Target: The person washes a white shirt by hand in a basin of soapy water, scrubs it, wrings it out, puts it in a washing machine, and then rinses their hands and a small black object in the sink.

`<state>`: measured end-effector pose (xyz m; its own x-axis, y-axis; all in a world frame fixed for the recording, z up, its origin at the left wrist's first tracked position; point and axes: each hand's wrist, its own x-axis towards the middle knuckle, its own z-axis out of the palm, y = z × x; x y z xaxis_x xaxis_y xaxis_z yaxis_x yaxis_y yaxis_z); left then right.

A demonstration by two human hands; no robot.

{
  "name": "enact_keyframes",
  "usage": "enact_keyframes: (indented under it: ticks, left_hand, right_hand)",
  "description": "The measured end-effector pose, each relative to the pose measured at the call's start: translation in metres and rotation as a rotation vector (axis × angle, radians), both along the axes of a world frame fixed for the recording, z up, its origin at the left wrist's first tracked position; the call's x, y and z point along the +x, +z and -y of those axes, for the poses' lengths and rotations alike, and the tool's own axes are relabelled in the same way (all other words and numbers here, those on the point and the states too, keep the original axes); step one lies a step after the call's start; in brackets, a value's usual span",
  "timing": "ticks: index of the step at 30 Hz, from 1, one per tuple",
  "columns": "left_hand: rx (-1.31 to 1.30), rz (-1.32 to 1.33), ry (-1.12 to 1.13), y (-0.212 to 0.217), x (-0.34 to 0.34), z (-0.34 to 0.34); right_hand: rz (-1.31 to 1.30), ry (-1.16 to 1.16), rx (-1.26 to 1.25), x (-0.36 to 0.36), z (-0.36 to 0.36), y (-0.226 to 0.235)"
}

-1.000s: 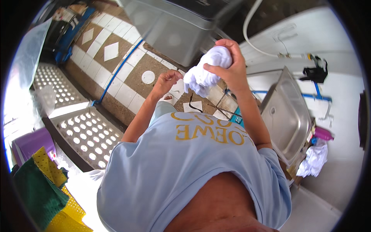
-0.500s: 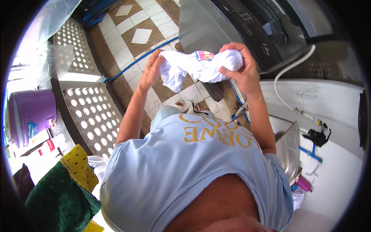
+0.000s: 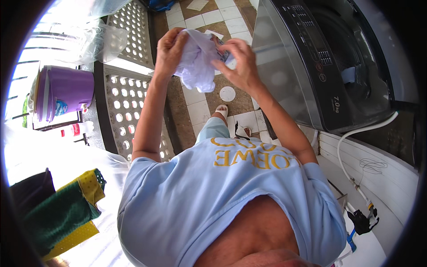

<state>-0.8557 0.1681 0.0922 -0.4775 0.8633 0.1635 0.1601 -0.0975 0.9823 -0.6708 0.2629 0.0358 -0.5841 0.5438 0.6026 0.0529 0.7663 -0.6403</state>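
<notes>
A crumpled white cloth garment (image 3: 195, 62) with a dark printed patch hangs in front of me, above the floor. My left hand (image 3: 170, 52) is closed on its upper left edge, fingers and thumb pinching the fabric. My right hand (image 3: 242, 64) is at the garment's right side by the patch, its fingers and thumb spread apart and slightly blurred. The thumb and fingertips overlap the cloth; whether they touch it is unclear. The lower part of the garment hangs loose in folds.
A dark top-loading washing machine (image 3: 307, 66) with its lid up stands at right, a pale hose (image 3: 344, 144) beside it. At left are a purple bucket (image 3: 71, 91), perforated blocks (image 3: 126, 107), a plastic bottle (image 3: 78, 129) and green and yellow fabric (image 3: 62, 213). Below lies a tiled floor (image 3: 193, 95).
The white garment has moved left and farther up in view, bunched nearer my left hand. My right hand has loosened from its bundled end and spread its fingers. The view has turned toward the washing machine.
</notes>
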Motion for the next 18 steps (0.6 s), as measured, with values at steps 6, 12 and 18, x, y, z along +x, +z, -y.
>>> enact_keyframes:
  ticks: [6, 12, 18]
  left_hand:
    - [-0.078, -0.723, 0.224, 0.002, -0.035, -0.037]
    - [-0.066, -1.051, 0.416, -0.002, -0.116, -0.049]
    - [-0.088, -0.94, 0.307, -0.002, -0.181, -0.079]
  right_hand:
    - [-0.111, 0.252, -0.57, -0.094, -0.043, -0.017]
    - [0.059, 0.241, -0.388, -0.159, -0.083, 0.01]
    - [0.205, 0.314, -0.192, -0.219, -0.121, -0.004]
